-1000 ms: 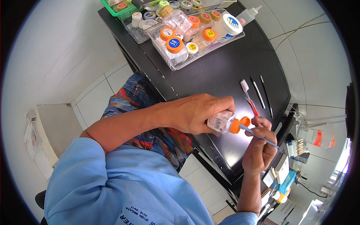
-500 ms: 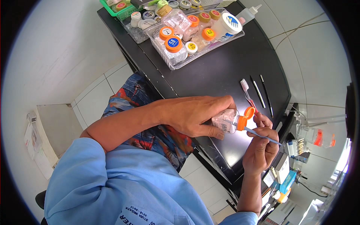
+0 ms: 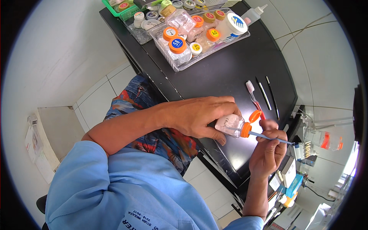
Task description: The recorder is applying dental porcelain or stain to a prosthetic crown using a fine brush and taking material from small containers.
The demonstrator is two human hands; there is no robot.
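Note:
My left hand [image 3: 199, 115] grips a small clear jar [image 3: 230, 125] with an orange neck, tipped on its side over the black table [image 3: 226, 76]. An orange lid [image 3: 254, 115] hangs open beside the jar's mouth. My right hand [image 3: 270, 147] pinches a thin blue-handled tool [image 3: 268, 137] whose tip goes into the jar's opening. A red-and-white toothbrush [image 3: 253, 96] and two thin dark tools [image 3: 268, 94] lie on the table just beyond the hands.
A clear tray [image 3: 214, 51] holding several orange-lidded jars stands at the table's far end, with a green tray [image 3: 120, 8] and a squeeze bottle [image 3: 253, 14] nearby. Shelves with small items [image 3: 303, 153] crowd the right. White tiled floor lies left.
The jar has shifted slightly right and tipped toward my right hand. The blue tool's tip now sits in the jar's mouth.

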